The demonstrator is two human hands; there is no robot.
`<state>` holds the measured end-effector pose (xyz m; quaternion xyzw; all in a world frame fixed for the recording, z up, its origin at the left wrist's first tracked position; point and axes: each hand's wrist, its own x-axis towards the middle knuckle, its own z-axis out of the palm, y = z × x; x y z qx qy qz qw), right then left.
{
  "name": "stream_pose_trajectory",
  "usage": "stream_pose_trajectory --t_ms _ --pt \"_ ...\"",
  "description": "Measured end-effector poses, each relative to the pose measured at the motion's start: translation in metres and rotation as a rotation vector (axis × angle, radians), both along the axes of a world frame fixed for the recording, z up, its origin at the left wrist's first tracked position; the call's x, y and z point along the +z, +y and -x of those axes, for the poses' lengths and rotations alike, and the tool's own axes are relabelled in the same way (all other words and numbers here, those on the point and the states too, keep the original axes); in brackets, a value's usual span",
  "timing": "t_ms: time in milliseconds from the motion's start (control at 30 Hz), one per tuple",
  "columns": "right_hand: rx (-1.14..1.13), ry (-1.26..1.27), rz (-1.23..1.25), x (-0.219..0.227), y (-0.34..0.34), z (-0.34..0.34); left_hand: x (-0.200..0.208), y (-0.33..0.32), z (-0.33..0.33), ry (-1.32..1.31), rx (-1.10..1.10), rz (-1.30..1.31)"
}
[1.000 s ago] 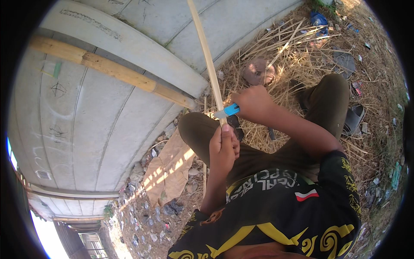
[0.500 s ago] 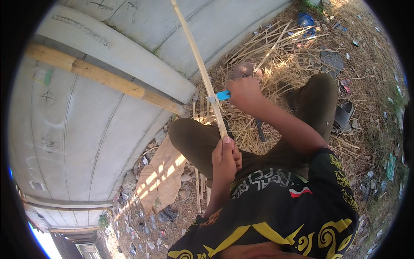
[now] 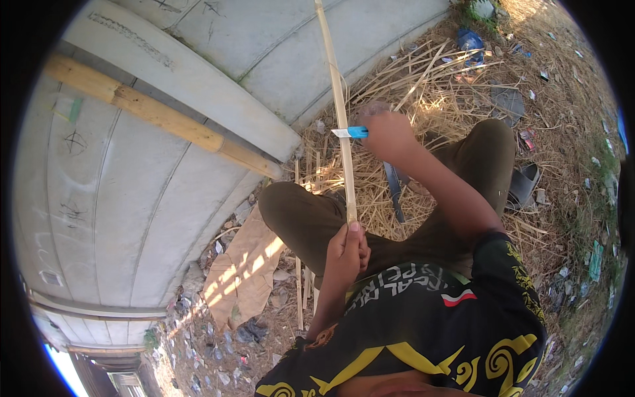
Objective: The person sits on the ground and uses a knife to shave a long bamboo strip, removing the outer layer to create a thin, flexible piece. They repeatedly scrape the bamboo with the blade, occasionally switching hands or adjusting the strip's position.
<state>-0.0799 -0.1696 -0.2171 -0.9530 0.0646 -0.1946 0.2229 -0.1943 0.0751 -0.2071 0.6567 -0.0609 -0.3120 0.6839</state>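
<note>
A long pale bamboo strip (image 3: 338, 86) runs up from my lap, past the top edge of the picture. My left hand (image 3: 348, 250) is closed round its near end, thumb on top. My right hand (image 3: 389, 135) grips a blue-handled utility knife (image 3: 358, 132). The knife's blade lies across the strip, touching or just over it; which of the two I cannot tell. Below my right wrist, a dark flat strap-like piece (image 3: 395, 192) lies among the shavings.
Bamboo shavings (image 3: 423, 86) and strips cover the ground ahead. To the left stands a concrete panel wall (image 3: 132, 218) with a bamboo pole (image 3: 165, 122) along it. A brown cardboard sheet (image 3: 245, 274) lies left of my knee. A dark sandal (image 3: 522, 185) and litter are on the right.
The bamboo strip has swung to the right at its far end and stands more upright. My right hand and the knife have shifted slightly right and farther up along it.
</note>
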Motion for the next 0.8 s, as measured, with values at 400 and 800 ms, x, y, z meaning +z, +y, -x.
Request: stream_pose_trajectory --t_ms 400,800 --pt "-0.244 -0.026 0.091 0.015 -0.036 -0.005 0.004 0.023 0.025 -0.185 -0.041 -0.226" --pt "-0.653 -0.179 -0.458 0.001 -0.151 -0.009 0.01 0.087 0.062 -0.224 -0.277 -0.479"
